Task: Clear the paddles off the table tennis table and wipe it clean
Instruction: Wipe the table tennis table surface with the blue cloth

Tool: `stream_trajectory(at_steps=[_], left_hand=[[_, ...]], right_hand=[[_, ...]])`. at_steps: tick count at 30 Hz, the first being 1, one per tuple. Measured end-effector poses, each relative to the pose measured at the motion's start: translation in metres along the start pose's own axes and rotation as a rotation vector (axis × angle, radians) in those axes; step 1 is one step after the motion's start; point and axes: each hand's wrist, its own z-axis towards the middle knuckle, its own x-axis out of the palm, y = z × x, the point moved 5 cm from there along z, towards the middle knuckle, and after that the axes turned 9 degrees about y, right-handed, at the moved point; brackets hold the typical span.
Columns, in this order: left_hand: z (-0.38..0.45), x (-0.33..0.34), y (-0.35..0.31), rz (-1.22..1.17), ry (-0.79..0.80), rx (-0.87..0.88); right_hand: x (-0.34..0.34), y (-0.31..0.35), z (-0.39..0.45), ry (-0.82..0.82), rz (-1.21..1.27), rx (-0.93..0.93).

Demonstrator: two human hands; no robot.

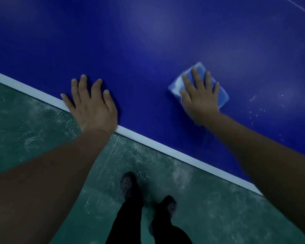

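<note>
Both hands flat: left hand (93,106) at table (148,41) edge, right hand (200,97) on cloth (222,95).

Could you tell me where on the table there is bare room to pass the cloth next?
The table is bare blue beyond both hands and between the left hand, flat at the white edge line, and the right hand, pressing the blue cloth. White specks lie right of the cloth. Nothing crowds the visible part.
</note>
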Motion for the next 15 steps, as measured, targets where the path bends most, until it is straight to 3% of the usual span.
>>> stream_trajectory(at_steps=[2, 3, 5, 7, 9, 10, 12, 15], left_hand=[[-0.001, -0.001, -0.002, 0.009, 0.019, 0.001], [-0.002, -0.002, -0.002, 0.006, 0.028, 0.003], [-0.003, -0.005, -0.003, 0.010, 0.047, 0.097], [-0.015, -0.006, -0.010, 0.073, 0.076, 0.421], [-0.038, -0.002, -0.015, 0.152, 0.096, 0.766], [-0.047, 0.000, -0.016, 0.166, 0.105, 0.835], [-0.056, 0.002, -0.020, 0.159, 0.118, 0.814], [-0.061, 0.007, -0.034, 0.180, 0.136, 0.788]], right_hand=[[0.001, 0.028, 0.008, -0.022, 0.079, 0.185], [0.006, 0.049, -0.001, -0.048, 0.043, 0.164], [0.023, 0.087, -0.044, -0.076, -0.025, -0.069], [0.045, 0.082, -0.101, -0.050, -0.068, -0.313], [0.049, 0.036, -0.128, -0.001, -0.080, -0.423], [0.045, 0.007, -0.126, 0.001, -0.108, -0.431], [0.030, -0.051, -0.096, 0.000, -0.157, -0.320], [0.006, -0.101, -0.049, -0.018, -0.001, 0.102]])
